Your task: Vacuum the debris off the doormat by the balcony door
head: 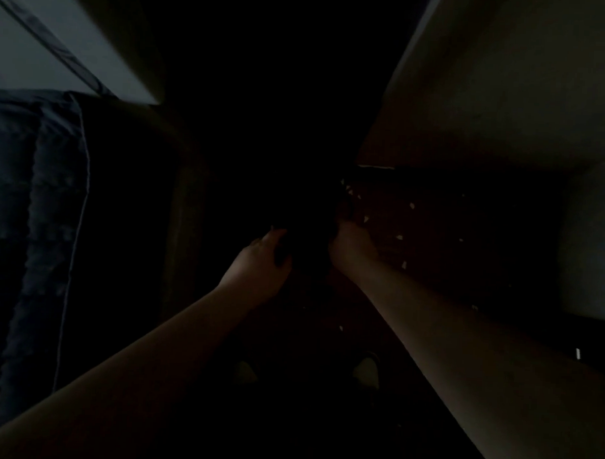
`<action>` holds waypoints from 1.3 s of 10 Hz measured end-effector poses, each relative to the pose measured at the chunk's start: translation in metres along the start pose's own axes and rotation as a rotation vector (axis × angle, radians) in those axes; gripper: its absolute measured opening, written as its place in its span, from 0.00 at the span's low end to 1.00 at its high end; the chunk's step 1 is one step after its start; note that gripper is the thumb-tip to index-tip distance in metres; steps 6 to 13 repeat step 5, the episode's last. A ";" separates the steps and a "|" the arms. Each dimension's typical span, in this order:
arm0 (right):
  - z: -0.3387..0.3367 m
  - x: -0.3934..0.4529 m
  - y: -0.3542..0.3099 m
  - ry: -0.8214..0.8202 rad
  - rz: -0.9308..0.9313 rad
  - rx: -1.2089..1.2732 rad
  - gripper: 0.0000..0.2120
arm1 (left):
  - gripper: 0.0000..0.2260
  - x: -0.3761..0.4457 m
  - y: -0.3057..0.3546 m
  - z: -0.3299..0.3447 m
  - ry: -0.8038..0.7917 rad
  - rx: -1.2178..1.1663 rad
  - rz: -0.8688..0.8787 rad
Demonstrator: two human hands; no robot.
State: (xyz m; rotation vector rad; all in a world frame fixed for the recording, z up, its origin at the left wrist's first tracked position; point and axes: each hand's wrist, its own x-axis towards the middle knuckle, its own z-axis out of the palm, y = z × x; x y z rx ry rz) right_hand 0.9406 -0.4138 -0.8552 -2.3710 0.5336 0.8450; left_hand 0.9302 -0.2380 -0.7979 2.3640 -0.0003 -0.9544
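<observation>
Hands: both reached to a dark object (307,243) ahead; left hand (258,265) curled round its left side, right hand (350,246) wrapped on its right side.
Object: too dark to name; probably the vacuum, judged from the task alone.
Mat (431,234): dark, just right of the object, flat on the floor.
Debris (366,219): pale flecks scattered over the mat, near the right hand.
Handling: flecks looked light and loose; the object seemed rigid, best held at both sides.
Sofa (31,202): well left of the object.
</observation>
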 end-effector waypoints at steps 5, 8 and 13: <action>-0.044 -0.152 -0.010 -0.113 -0.141 0.000 0.20 | 0.25 -0.107 0.016 -0.025 -0.014 0.264 0.101; -0.044 -0.152 -0.010 -0.113 -0.141 0.000 0.20 | 0.25 -0.107 0.016 -0.025 -0.014 0.264 0.101; -0.044 -0.152 -0.010 -0.113 -0.141 0.000 0.20 | 0.25 -0.107 0.016 -0.025 -0.014 0.264 0.101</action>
